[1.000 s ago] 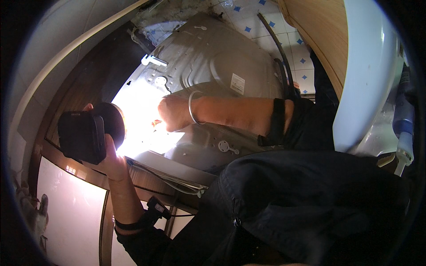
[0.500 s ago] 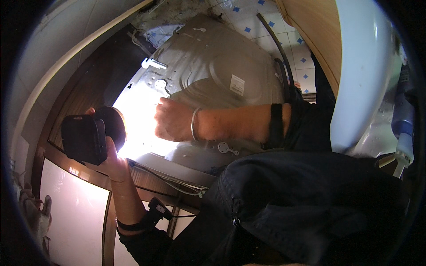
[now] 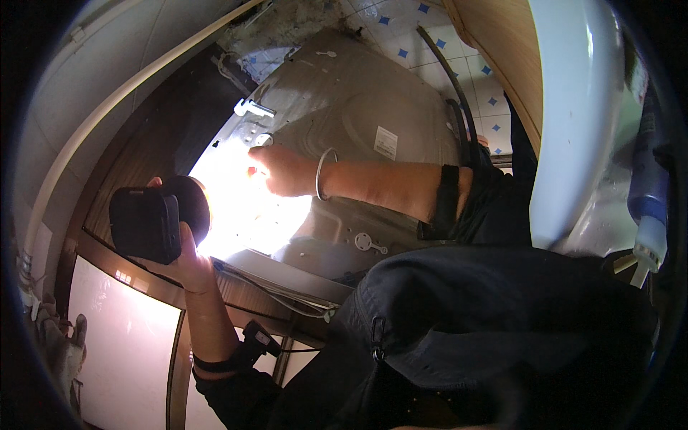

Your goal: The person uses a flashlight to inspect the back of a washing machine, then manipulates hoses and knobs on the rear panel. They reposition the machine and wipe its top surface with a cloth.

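Observation:
My left hand (image 3: 188, 269) is closed round a black lamp (image 3: 190, 215) with a round head. A square black box (image 3: 145, 225) sits at that hand; how it is fastened is not visible. The beam glares on a large grey metal appliance panel (image 3: 358, 79). My right hand (image 3: 288, 172), with a silver bangle (image 3: 320, 175) at the wrist, is over the lit part of the panel. Its fingers are curled and partly washed out by the glare, so what they hold, if anything, cannot be made out. A white fitting (image 3: 254, 109) sticks out of the panel beyond this hand.
A dark hose (image 3: 451, 79) runs beside the panel over tiled floor (image 3: 430, 54). Cables (image 3: 287, 302) lie along the panel's near edge. A white basin (image 3: 573, 129) stands to the right, with a blue bottle (image 3: 648, 172) beside it. A pale pipe (image 3: 107, 118) borders the left.
My right hand has shifted slightly away from me and to the right over the panel. More of the glare shows beneath it. My left hand still holds the lamp.

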`<state>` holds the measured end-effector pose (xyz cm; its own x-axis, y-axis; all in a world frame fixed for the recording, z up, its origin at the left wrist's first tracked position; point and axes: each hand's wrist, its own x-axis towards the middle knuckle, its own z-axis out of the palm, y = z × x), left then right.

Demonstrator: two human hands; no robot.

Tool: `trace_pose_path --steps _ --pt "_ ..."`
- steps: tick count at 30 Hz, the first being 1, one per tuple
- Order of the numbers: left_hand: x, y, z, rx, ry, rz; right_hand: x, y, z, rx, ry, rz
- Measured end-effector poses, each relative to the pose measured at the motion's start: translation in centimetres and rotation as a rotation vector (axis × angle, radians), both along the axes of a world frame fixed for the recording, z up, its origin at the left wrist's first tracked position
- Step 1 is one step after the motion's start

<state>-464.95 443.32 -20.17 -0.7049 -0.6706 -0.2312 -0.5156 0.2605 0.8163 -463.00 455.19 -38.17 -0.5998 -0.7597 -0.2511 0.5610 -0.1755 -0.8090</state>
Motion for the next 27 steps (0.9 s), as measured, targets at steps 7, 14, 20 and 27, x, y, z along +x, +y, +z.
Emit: trace_pose_path --steps 7,14,20,27 --pt "-0.8 0.2 0.1 -0.009 -0.04 0.158 0.4 1.4 1.3 -0.003 0.343 0.09" --pt "-0.8 0.4 0.1 0.005 -0.019 0.204 0.9 1.6 1.4 -0.03 0.983 0.089" --pt "-0.9 0.1 0.1 -0.036 -0.043 0.168 2.1 0.5 2.2 0.046 0.47 0.029" --pt "-0.3 -0.3 0.3 1.223 0.346 0.287 1.6 0.6 2.0 0.048 0.692 0.357"
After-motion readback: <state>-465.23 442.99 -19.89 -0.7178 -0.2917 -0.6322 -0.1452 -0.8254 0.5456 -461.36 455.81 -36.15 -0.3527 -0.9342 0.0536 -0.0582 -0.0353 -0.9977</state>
